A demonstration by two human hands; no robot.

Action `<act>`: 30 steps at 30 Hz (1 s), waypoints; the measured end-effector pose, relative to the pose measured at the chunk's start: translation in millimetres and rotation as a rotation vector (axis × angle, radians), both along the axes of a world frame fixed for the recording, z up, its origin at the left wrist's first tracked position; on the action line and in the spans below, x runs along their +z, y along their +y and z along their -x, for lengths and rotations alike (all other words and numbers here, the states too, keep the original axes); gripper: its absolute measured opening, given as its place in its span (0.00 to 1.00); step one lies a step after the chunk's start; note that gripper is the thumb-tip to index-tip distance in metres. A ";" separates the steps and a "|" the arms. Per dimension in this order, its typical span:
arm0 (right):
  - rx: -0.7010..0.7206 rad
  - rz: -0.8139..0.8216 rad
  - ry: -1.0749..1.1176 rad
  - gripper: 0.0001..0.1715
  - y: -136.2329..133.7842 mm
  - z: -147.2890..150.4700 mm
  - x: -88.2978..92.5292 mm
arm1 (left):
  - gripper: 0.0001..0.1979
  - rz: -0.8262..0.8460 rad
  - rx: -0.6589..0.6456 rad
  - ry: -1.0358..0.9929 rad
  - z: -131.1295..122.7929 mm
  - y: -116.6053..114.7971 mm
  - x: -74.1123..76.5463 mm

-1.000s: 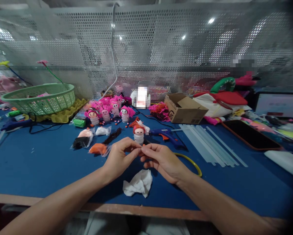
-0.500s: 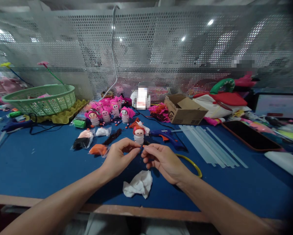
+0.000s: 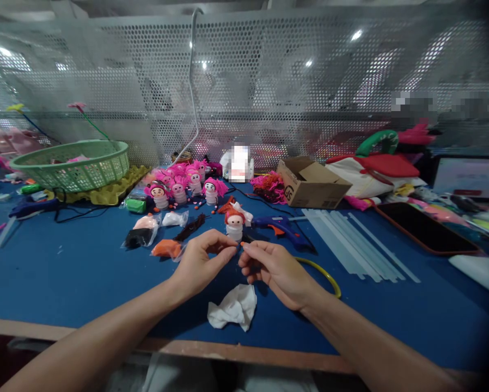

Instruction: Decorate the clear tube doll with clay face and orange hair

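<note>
A small doll (image 3: 234, 230) with red hair and a white ringed body stands just beyond my fingertips. My left hand (image 3: 206, 258) is closed in a pinch beside its base; what its fingertips hold, if anything, is too small to make out. Between the thumb and forefinger of my right hand (image 3: 273, 269) sits a tiny orange piece (image 3: 242, 244), almost touching the left fingertips. Crumpled white tissue (image 3: 234, 307) lies on the blue table in front of both hands. Left of them are a bag of orange clay (image 3: 166, 249) and a bag with dark and peach lumps (image 3: 140, 235).
Several pink-haired dolls (image 3: 178, 190) stand behind. A blue glue gun (image 3: 287, 231), a yellow ring (image 3: 324, 276) and translucent glue sticks (image 3: 346, 247) lie to the right, near a phone (image 3: 426, 227). A cardboard box (image 3: 318, 190) and a green basket (image 3: 71, 171) stand farther back.
The whole view has shifted slightly, so things appear a little farther right. Both hands keep nearly the same pinch in front of the doll; the orange piece shows more clearly.
</note>
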State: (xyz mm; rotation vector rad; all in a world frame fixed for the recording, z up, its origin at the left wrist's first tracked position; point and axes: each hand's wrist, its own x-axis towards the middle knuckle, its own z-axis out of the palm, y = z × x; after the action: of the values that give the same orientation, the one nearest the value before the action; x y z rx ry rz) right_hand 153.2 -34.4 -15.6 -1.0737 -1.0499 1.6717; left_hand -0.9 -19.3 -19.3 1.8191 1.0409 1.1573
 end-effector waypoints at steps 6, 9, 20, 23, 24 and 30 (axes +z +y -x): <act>0.022 -0.022 -0.052 0.17 -2.8 2.0 1.2 | 0.07 0.011 -0.002 0.015 -0.5 -0.9 1.4; 0.020 -0.021 -0.056 0.16 -3.6 1.9 2.1 | 0.07 0.021 -0.005 0.008 -0.2 -1.1 1.7; 0.001 -0.002 -0.017 0.16 -0.9 0.2 3.6 | 0.08 -0.004 -0.007 0.033 0.7 -3.3 3.4; -0.009 -0.010 -0.021 0.17 -1.4 0.6 4.2 | 0.08 0.013 -0.012 0.021 0.1 -4.1 4.3; -0.013 -0.012 -0.022 0.18 -1.3 0.7 4.2 | 0.08 0.033 -0.019 0.007 -0.3 -4.1 4.5; 0.006 -0.011 0.032 0.17 -0.4 0.3 2.5 | 0.11 0.236 -0.101 -0.160 -3.4 -3.0 5.0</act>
State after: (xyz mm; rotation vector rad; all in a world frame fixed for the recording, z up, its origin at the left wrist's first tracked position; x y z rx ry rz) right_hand 152.9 -34.8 -13.1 -1.0348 -1.0408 1.6808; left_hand 2.5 -22.3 -14.3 1.5502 0.9395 1.0534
